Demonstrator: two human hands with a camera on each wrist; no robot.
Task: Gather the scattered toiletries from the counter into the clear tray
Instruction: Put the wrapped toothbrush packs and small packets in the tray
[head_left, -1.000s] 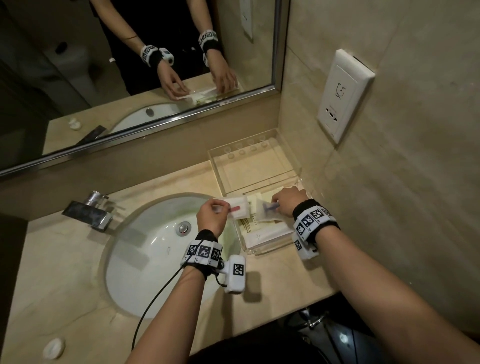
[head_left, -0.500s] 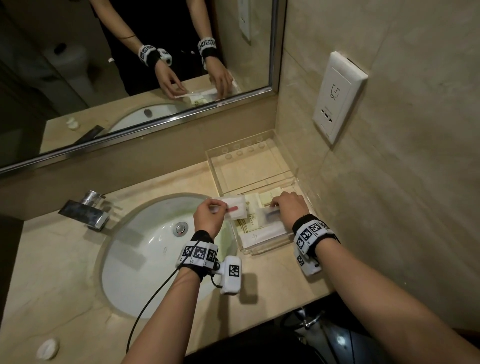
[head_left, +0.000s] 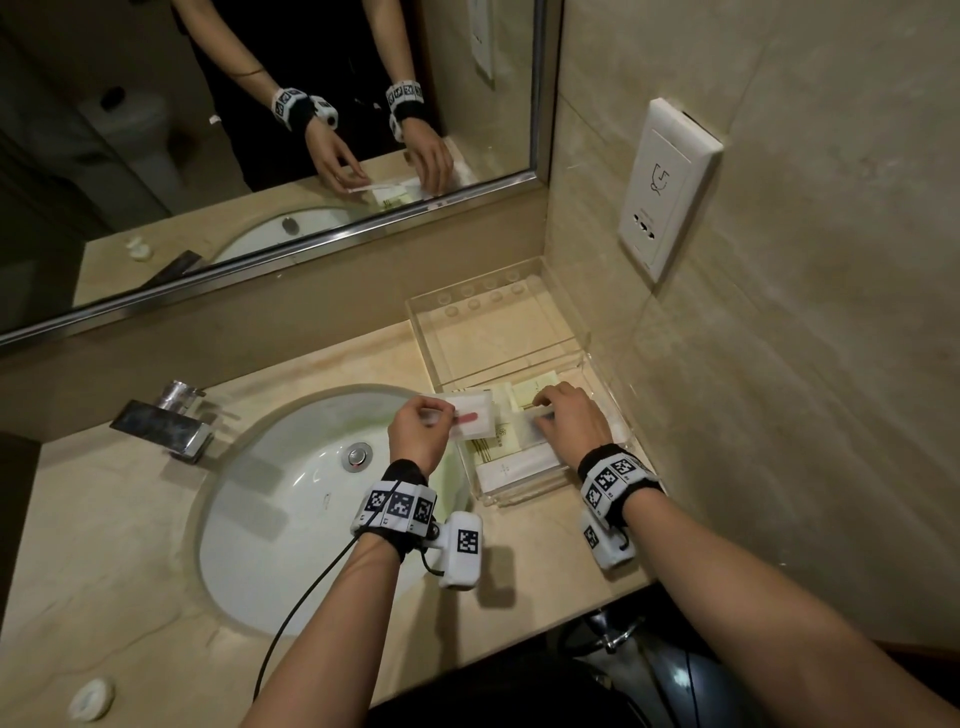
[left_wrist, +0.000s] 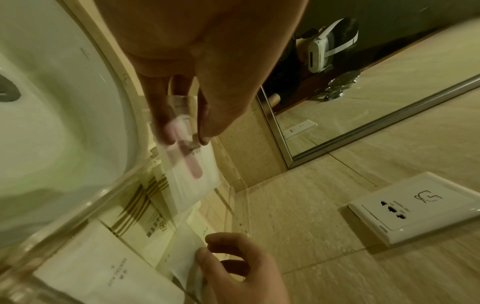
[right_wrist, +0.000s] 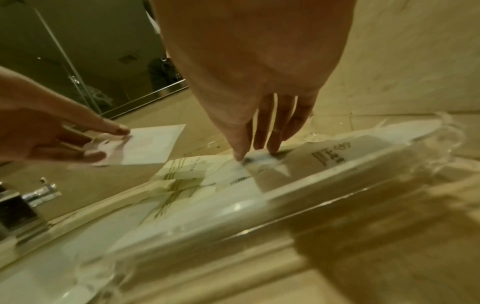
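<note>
The clear tray (head_left: 425, 332) stands on the counter against the right wall, and several cream and white packets (head_left: 511, 470) lie in its near compartment. My left hand (head_left: 436, 415) hovers at the tray's left edge, over the basin rim. It pinches a white sachet with a pink item inside (head_left: 470, 418), seen close between thumb and finger in the left wrist view (left_wrist: 193, 166). My right hand (head_left: 543, 410) reaches down into the near compartment, and its fingertips (right_wrist: 240, 157) pinch a translucent wrapped packet (right_wrist: 259, 159) on top of the pile.
A white sink basin (head_left: 311, 509) with a chrome tap (head_left: 166, 423) fills the counter's middle. A mirror (head_left: 260, 130) runs along the back and a wall socket (head_left: 667, 187) sits right of the tray. A small white cap (head_left: 91, 699) lies front left.
My right hand has come down into the tray's near compartment with its packet. My left hand stays at the tray's left edge with the pink sachet.
</note>
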